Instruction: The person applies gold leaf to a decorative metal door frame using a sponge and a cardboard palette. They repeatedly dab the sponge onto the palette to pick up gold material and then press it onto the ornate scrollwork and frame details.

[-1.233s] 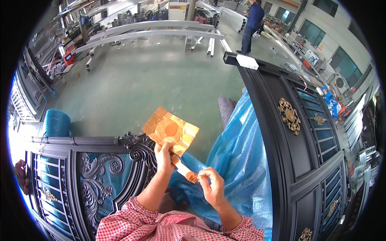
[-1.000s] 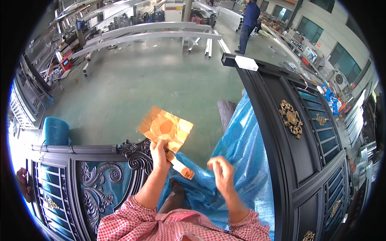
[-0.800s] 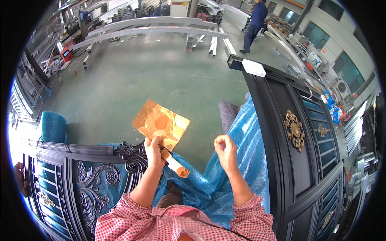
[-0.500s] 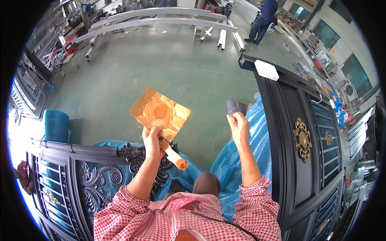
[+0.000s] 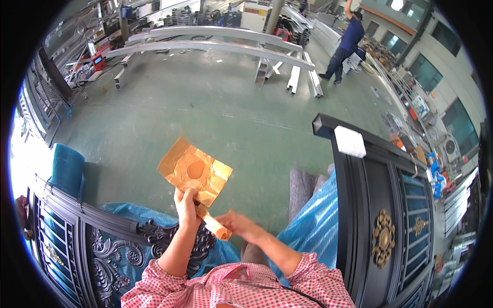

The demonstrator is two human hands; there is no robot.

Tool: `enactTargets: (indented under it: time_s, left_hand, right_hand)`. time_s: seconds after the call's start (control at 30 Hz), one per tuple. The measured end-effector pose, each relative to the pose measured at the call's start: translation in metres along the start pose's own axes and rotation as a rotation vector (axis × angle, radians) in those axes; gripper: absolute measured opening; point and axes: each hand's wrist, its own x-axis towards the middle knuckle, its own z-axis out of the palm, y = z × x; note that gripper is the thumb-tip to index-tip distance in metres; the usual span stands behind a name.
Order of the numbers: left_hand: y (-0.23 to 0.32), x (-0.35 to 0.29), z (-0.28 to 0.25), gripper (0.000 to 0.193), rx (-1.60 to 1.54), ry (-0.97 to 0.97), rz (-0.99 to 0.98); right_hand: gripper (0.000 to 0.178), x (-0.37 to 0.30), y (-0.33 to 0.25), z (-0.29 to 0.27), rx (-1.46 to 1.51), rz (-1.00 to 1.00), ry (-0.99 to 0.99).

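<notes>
Left hand (image 5: 186,207): gripping the gold card (image 5: 209,173) by its lower edge above the floor (image 5: 169,110), pale roll (image 5: 211,220) jutting below.
Right hand (image 5: 239,226): hovering by the roll's tip; blurring, grip unclear.
Card: looking light, probably creasing easily; edge suiting fingers.

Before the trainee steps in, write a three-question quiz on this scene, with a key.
1. Fill in: the creased golden sheet is held in the ___.
2. Where does the white block lie? A: the green floor; B: the upper corner of the dark panel; C: the blue roll.
3. True or false: the right hand is close to the lower end of the tan tube.

Key: 1. left hand; 2. B; 3. true.
</notes>
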Motion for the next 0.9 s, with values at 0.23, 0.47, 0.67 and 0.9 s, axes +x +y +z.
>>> enactTargets:
  time_s: [0.23, 0.47, 0.67, 0.9]
  left_hand:
    - [-0.034, 0.047, 0.086, 0.038, -0.097, 0.116, 0.042]
    - [-0.070, 0.087, 0.164, 0.042, -0.165, 0.076, -0.031]
    - [-0.074, 0.113, 0.188, 0.040, -0.066, 0.055, -0.008]
    - [-0.056, 0.159, 0.163, 0.033, -0.099, 0.152, 0.084]
  right_hand:
    - [0.058, 0.028, -0.067, -0.080, 0.509, 0.402, -0.188]
    - [0.059, 0.024, -0.113, -0.166, 0.664, 0.453, -0.197]
    - [0.064, 0.035, -0.140, -0.175, 0.671, 0.472, -0.210]
    - [0.058, 0.063, -0.164, -0.214, 0.157, 0.413, -0.215]
